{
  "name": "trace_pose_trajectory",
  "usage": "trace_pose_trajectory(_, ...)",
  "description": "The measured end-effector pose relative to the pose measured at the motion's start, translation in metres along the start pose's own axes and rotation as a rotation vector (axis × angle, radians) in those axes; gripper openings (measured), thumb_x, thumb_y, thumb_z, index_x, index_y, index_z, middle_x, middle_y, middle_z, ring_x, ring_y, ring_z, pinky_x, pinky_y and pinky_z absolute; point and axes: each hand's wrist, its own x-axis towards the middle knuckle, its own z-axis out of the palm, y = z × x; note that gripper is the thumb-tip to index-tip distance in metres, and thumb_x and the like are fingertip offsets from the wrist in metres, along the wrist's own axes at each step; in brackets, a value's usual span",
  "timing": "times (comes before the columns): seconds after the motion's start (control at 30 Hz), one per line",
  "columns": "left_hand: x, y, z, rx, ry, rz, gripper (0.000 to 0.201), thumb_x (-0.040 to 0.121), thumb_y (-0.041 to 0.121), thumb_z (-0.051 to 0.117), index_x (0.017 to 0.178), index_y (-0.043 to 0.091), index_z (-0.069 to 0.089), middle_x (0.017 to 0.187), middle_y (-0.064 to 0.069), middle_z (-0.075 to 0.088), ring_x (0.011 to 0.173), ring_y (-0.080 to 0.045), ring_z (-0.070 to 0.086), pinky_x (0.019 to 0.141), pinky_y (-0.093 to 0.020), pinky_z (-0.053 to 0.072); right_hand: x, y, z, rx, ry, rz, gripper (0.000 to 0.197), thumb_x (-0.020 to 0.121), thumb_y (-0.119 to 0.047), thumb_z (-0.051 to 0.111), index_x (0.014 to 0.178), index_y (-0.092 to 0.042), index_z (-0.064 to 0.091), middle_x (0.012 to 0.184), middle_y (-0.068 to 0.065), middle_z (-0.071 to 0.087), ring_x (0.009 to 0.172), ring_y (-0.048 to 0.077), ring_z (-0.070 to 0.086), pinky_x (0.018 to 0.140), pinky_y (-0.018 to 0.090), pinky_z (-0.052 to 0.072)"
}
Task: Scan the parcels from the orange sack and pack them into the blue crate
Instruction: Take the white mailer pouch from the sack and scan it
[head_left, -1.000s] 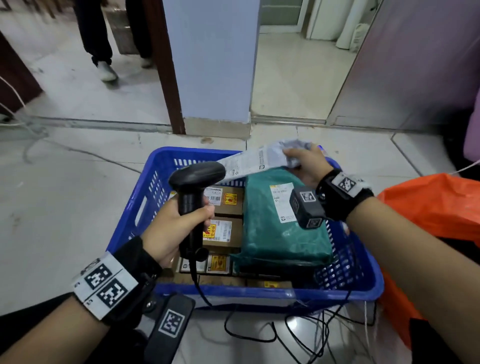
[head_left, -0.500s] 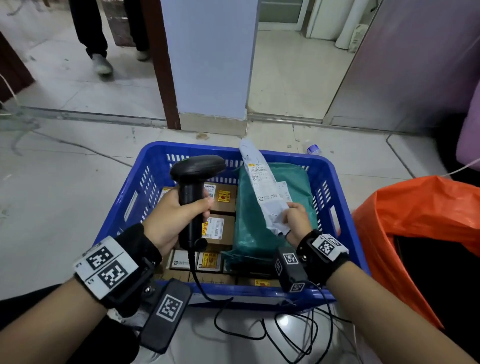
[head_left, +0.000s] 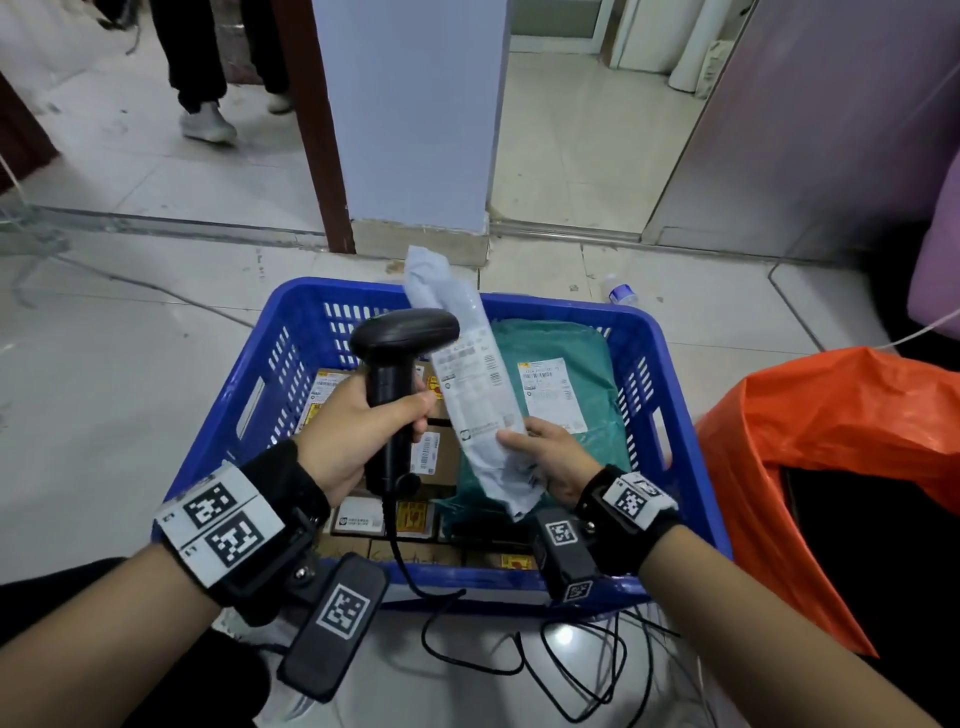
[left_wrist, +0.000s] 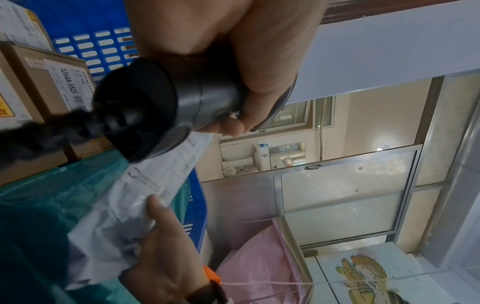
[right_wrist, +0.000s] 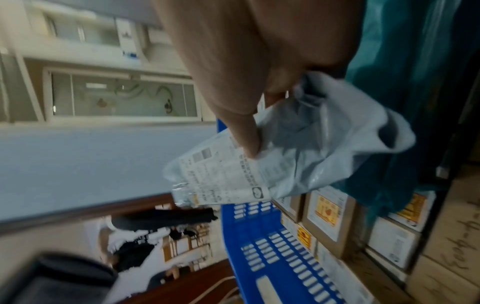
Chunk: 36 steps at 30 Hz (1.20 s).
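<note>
My left hand (head_left: 363, 431) grips the handle of a black barcode scanner (head_left: 400, 338) above the blue crate (head_left: 691, 467); the scanner's head points right at a long grey poly-bag parcel (head_left: 467, 374). My right hand (head_left: 545, 457) pinches that parcel near its lower end, label side up, slanting up and away over the crate. Thumb and parcel show in the right wrist view (right_wrist: 298, 156), and the scanner's base (left_wrist: 155, 107) in the left wrist view. A teal parcel (head_left: 561, 395) and several brown boxes (head_left: 431, 457) lie in the crate. The orange sack (head_left: 841, 457) gapes at right.
Black cables (head_left: 571, 660) loop on the tiled floor in front of the crate. A blue-grey pillar (head_left: 410, 130) stands behind it, and a person's legs (head_left: 208, 104) are at the far left. A small plastic bottle (head_left: 621, 293) lies behind the crate's right corner.
My right hand has drawn the grey parcel from the crate's far edge toward me and turned it lengthwise beside the scanner. The person's legs in the background moved.
</note>
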Motion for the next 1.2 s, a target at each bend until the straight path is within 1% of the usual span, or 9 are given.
trace_pose_trajectory(0.07, -0.001, -0.003, 0.003, 0.021, 0.009, 0.0, 0.004, 0.09, 0.004, 0.06, 0.094, 0.005, 0.057, 0.069, -0.003, 0.057, 0.063, -0.011, 0.055, 0.068, -0.026, 0.05, 0.005, 0.007, 0.014, -0.014, 0.013, -0.013, 0.025, 0.086, -0.006, 0.069, 0.109, 0.002, 0.063, 0.114, 0.027, 0.066, 0.096, 0.036, 0.064, 0.096, 0.055, 0.05)
trace_pose_trajectory(0.13, -0.002, -0.008, 0.004, 0.051, 0.027, 0.005, 0.003, 0.09, 0.003, 0.06, 0.091, 0.004, 0.057, 0.068, -0.002, 0.057, 0.062, -0.01, 0.056, 0.066, -0.025, 0.05, 0.014, 0.014, 0.027, -0.012, 0.016, -0.023, 0.026, 0.08, -0.012, 0.076, 0.102, -0.003, 0.066, 0.115, 0.032, 0.064, 0.094, 0.038, 0.061, 0.094, 0.06, 0.046)
trace_pose_trajectory(0.33, -0.001, -0.018, -0.002, 0.05, 0.112, -0.039, 0.005, 0.089, 0.003, 0.061, 0.087, 0.006, 0.057, 0.069, -0.005, 0.057, 0.058, -0.009, 0.056, 0.061, -0.022, 0.05, 0.029, 0.015, 0.065, 0.016, -0.018, -0.069, 0.014, 0.082, -0.002, 0.072, 0.09, -0.007, 0.063, 0.111, 0.029, 0.065, 0.098, 0.04, 0.064, 0.097, 0.056, 0.049)
trace_pose_trajectory(0.43, -0.001, -0.021, -0.007, 0.022, 0.146, -0.054, 0.006, 0.089, 0.003, 0.062, 0.086, 0.006, 0.057, 0.066, -0.005, 0.057, 0.06, -0.013, 0.055, 0.064, -0.026, 0.049, 0.034, 0.014, 0.075, 0.006, -0.027, -0.085, 0.014, 0.084, 0.002, 0.069, 0.087, -0.009, 0.06, 0.108, 0.026, 0.065, 0.093, 0.034, 0.063, 0.096, 0.052, 0.05)
trace_pose_trajectory(0.57, -0.001, -0.022, -0.015, 0.005, 0.182, -0.07, 0.008, 0.087, 0.005, 0.064, 0.093, 0.004, 0.058, 0.067, -0.005, 0.057, 0.063, -0.015, 0.055, 0.068, -0.031, 0.05, 0.039, 0.014, 0.084, -0.019, -0.028, -0.11, 0.018, 0.082, 0.002, 0.071, 0.088, -0.01, 0.061, 0.111, 0.025, 0.066, 0.099, 0.034, 0.063, 0.099, 0.053, 0.049)
trace_pose_trajectory(0.7, 0.0, -0.022, -0.019, -0.01, 0.203, -0.075, 0.013, 0.086, 0.005, 0.064, 0.098, 0.002, 0.057, 0.071, -0.006, 0.057, 0.065, -0.015, 0.056, 0.07, -0.03, 0.051, 0.04, 0.016, 0.089, -0.04, -0.043, -0.13, 0.016, 0.083, 0.001, 0.071, 0.089, -0.01, 0.061, 0.113, 0.026, 0.066, 0.101, 0.035, 0.064, 0.096, 0.05, 0.051)
trace_pose_trajectory(0.87, -0.002, -0.023, -0.021, -0.022, 0.228, -0.077, 0.012, 0.087, 0.004, 0.064, 0.096, 0.003, 0.056, 0.07, -0.008, 0.056, 0.063, -0.016, 0.054, 0.068, -0.03, 0.05, 0.042, 0.017, 0.092, -0.045, -0.06, -0.141, 0.016, 0.084, 0.001, 0.069, 0.086, -0.012, 0.06, 0.106, 0.021, 0.066, 0.092, 0.03, 0.063, 0.088, 0.042, 0.053)
trace_pose_trajectory(1.1, -0.008, -0.02, -0.022, -0.04, 0.203, -0.072, 0.009, 0.09, 0.003, 0.061, 0.096, 0.003, 0.055, 0.065, -0.004, 0.054, 0.058, -0.012, 0.052, 0.054, -0.018, 0.049, 0.046, 0.017, 0.092, -0.044, -0.051, -0.13, 0.018, 0.083, 0.001, 0.07, 0.088, -0.013, 0.06, 0.115, 0.026, 0.065, 0.097, 0.033, 0.064, 0.096, 0.05, 0.051)
trace_pose_trajectory(1.2, -0.008, -0.019, -0.021, -0.047, 0.217, -0.073, 0.009, 0.09, 0.003, 0.061, 0.096, 0.003, 0.055, 0.065, -0.004, 0.054, 0.058, -0.012, 0.052, 0.057, -0.02, 0.049, 0.045, 0.016, 0.092, -0.047, -0.049, -0.125, 0.019, 0.083, 0.002, 0.07, 0.087, -0.013, 0.059, 0.117, 0.027, 0.064, 0.097, 0.033, 0.063, 0.096, 0.05, 0.051)
